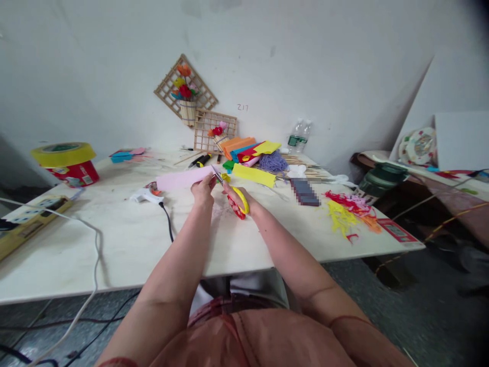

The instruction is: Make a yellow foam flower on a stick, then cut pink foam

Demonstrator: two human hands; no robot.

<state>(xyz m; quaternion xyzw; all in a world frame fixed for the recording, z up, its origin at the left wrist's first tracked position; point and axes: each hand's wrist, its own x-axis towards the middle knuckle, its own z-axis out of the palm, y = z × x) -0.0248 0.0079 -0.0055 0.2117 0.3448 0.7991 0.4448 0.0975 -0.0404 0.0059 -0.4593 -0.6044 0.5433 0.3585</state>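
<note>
My left hand (204, 187) pinches the right end of a long pink paper strip (179, 179), which stretches out to the left above the table. My right hand (237, 200) is closed around scissors (243, 202) with yellow and red handles. Their metal blades point up and left, at the strip's right end beside my left fingers. Whether the blades touch the paper is too small to tell. Just right of the blades lies a yellow paper strip (254, 175). A white glue gun (147, 196) with a black cord rests to the left of my left hand.
Rolled coloured paper (248, 149) and purple shredded strands (273, 161) lie at the back. A blurred dark phone-like object (304, 191) and yellow shreds (340, 216) are on the right. A red tub (82, 173), power strip (34, 216) and white cable (97, 244) occupy the left.
</note>
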